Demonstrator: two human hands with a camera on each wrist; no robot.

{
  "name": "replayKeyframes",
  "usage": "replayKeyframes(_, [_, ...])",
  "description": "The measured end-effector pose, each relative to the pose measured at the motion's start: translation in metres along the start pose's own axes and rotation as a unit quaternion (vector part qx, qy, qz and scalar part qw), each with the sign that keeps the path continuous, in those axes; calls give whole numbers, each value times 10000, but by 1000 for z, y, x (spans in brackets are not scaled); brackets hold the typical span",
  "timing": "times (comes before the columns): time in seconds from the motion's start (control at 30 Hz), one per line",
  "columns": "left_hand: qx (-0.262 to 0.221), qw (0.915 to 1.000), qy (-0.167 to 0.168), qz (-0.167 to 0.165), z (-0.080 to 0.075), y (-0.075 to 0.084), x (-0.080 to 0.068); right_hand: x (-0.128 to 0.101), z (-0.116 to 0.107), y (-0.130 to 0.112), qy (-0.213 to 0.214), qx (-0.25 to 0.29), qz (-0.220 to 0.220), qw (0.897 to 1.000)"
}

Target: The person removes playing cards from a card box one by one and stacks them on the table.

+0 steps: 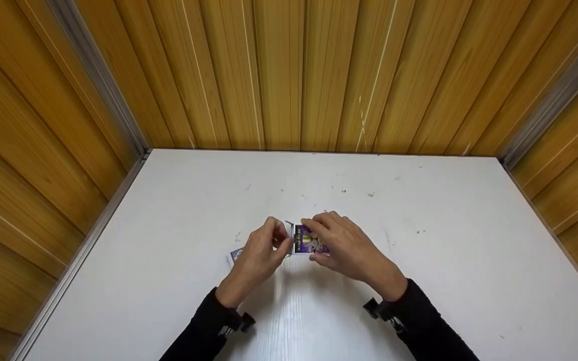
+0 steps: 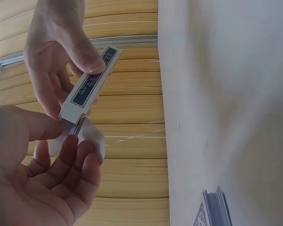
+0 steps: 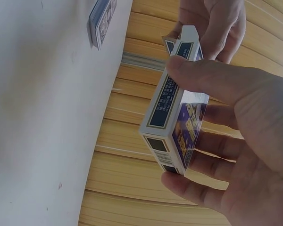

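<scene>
A small card box (image 1: 309, 239) with a purple picture face is held above the table by my right hand (image 1: 346, 245). Its thumb (image 3: 203, 77) presses one narrow dark-labelled side, and the fingers support the other side. At the box's open end, my left hand (image 1: 263, 250) pinches thin card edges (image 2: 76, 127) between thumb and fingers. How far these cards reach into the box is hidden. A white lid flap (image 2: 93, 136) stands out beside the left fingers. Beyond the left hand, a stack of playing cards (image 3: 103, 23) lies on the table.
The white table (image 1: 419, 260) carries small dark scuffs. Wood-patterned panels (image 1: 279, 75) rise behind it and at both sides, with grey metal posts (image 1: 103, 75) at the corners. Black sleeves with wrist-worn cameras (image 1: 387, 313) cover both forearms.
</scene>
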State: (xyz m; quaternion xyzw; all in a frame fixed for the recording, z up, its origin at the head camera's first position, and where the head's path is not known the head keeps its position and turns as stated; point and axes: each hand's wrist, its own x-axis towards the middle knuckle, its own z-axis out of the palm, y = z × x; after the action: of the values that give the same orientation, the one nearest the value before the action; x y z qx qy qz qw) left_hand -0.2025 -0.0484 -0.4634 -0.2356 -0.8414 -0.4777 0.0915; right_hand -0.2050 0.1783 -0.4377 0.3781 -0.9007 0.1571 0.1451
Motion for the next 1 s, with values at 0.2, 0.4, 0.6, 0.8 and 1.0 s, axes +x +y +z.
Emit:
replayKeyframes(0.2, [-272, 9992, -186, -247, -1, -5, 0, 1, 0, -4, -3, -32, -92, 10000])
replayKeyframes(0.4, [-395, 9979, -254, -440, -2, -4, 0, 2, 2, -5, -58, -49, -136, 9999])
replayKeyframes(0.6, [-204, 9975, -257, -628, -2, -1, -1, 2, 5, -6, -44, -78, -181, 9998])
replayKeyframes(0.8, [-151, 9968, -277, -738, -3, 0, -1, 2, 7, -6, -11, -133, -236, 9996])
replayKeyframes(1.0, [-102, 9967, -310, -748, -3, -2, -1, 1, 7, -5, 68, -233, -293, 9993])
